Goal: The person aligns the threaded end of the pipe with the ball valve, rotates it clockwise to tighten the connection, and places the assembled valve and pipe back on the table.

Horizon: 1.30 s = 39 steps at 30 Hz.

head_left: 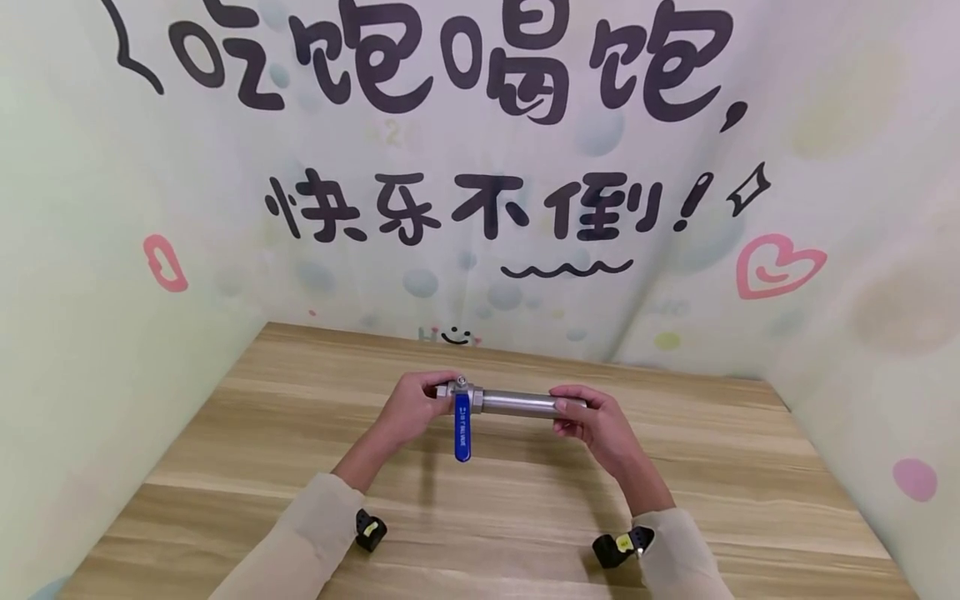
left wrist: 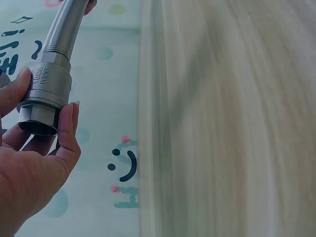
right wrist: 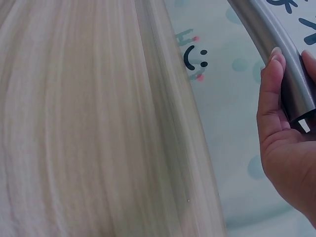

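Observation:
A silver ball valve with a blue lever handle is joined to a straight metal pipe, and both are held level above the table. My left hand grips the valve body; in the left wrist view the thumb and fingers wrap the ball valve near its open hexagonal end. At the other end, my right hand grips the pipe, thumb in front. The right wrist view shows fingers around the metal pipe close to its open end. Screw thread shows where pipe meets valve.
A wood-grain table spreads beneath both hands. Behind it rises a pale printed backdrop with dark lettering, and similar walls stand at left and right. Black wrist cameras sit on both sleeves.

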### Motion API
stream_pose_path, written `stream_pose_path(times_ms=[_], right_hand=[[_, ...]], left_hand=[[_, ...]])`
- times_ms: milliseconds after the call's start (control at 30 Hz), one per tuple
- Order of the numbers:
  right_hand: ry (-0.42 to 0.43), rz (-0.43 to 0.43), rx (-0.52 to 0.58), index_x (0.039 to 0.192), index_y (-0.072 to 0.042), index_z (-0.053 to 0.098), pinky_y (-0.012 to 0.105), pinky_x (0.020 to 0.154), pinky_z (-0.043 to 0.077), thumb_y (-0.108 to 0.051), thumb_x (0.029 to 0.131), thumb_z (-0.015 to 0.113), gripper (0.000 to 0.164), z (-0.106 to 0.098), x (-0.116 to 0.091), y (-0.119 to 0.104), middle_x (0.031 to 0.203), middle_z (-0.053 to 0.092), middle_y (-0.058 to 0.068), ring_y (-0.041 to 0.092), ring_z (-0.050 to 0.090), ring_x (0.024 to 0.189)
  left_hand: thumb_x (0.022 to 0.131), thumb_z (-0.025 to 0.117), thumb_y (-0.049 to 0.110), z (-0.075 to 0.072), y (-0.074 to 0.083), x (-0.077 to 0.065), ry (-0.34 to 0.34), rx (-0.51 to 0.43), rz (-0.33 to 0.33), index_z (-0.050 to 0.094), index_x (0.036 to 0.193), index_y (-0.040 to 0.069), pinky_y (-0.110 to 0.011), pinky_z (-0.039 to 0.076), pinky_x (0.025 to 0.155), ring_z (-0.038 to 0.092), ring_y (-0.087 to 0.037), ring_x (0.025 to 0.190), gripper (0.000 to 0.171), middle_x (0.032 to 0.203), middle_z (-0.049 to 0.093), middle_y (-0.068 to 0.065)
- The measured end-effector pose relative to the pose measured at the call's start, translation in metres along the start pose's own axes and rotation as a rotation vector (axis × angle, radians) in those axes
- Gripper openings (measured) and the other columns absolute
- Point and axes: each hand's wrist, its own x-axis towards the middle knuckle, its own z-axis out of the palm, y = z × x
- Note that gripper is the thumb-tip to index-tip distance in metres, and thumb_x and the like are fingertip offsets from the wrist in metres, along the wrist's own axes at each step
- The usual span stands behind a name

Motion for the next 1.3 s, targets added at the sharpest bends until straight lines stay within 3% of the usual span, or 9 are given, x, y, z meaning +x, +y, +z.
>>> stream_pose_path(times_ms=[233, 400, 633, 867, 1300], right_hand=[[0.029, 0.026, -0.009, 0.120, 0.011, 0.056, 0.026, 0.065, 0.055, -0.015, 0.093, 0.064, 0.038, 0.003, 0.002, -0.001, 0.095, 0.060, 0.009, 0.014, 0.062, 0.068], [0.041, 0.038, 0.000, 0.122, 0.013, 0.053, 0.026, 0.065, 0.056, -0.016, 0.093, 0.065, 0.043, 0.004, 0.002, 0.000, 0.095, 0.060, 0.009, 0.013, 0.062, 0.068], [0.022, 0.020, 0.019, 0.112, -0.002, 0.066, 0.026, 0.064, 0.055, -0.012, 0.091, 0.067, 0.023, 0.003, 0.002, 0.000, 0.092, 0.061, 0.009, 0.013, 0.062, 0.067], [-0.053, -0.013, -0.016, 0.123, 0.012, 0.052, 0.026, 0.066, 0.054, 0.007, 0.084, 0.063, 0.041, 0.000, -0.001, -0.002, 0.097, 0.060, 0.008, 0.015, 0.061, 0.073], [-0.052, -0.006, 0.021, 0.125, 0.014, 0.049, 0.029, 0.069, 0.058, -0.001, 0.089, 0.064, 0.041, 0.001, -0.003, -0.010, 0.096, 0.061, 0.010, 0.017, 0.069, 0.072]], left_hand=[[0.085, 0.064, -0.004, -0.002, 0.002, -0.001, 0.008, -0.019, -0.007, 0.069, 0.118, 0.001, -0.049, 0.053, 0.079, 0.059, -0.017, 0.080, 0.033, 0.103, 0.069, -0.013], [0.086, 0.064, -0.003, -0.002, 0.000, 0.000, 0.005, -0.015, -0.010, 0.068, 0.118, 0.001, -0.038, 0.054, 0.075, 0.058, -0.017, 0.081, 0.033, 0.104, 0.069, -0.013], [0.086, 0.064, -0.003, -0.001, 0.002, 0.000, 0.009, -0.009, -0.012, 0.068, 0.119, 0.001, -0.027, 0.051, 0.071, 0.059, -0.018, 0.082, 0.034, 0.105, 0.069, -0.013], [0.086, 0.064, -0.004, -0.001, 0.002, 0.000, 0.013, -0.006, -0.011, 0.069, 0.118, 0.001, -0.027, 0.052, 0.072, 0.060, -0.020, 0.084, 0.033, 0.106, 0.069, -0.013], [0.087, 0.064, -0.004, -0.002, 0.010, -0.001, 0.014, -0.002, -0.013, 0.067, 0.121, 0.001, -0.031, 0.054, 0.074, 0.062, -0.019, 0.085, 0.035, 0.110, 0.069, -0.014]])
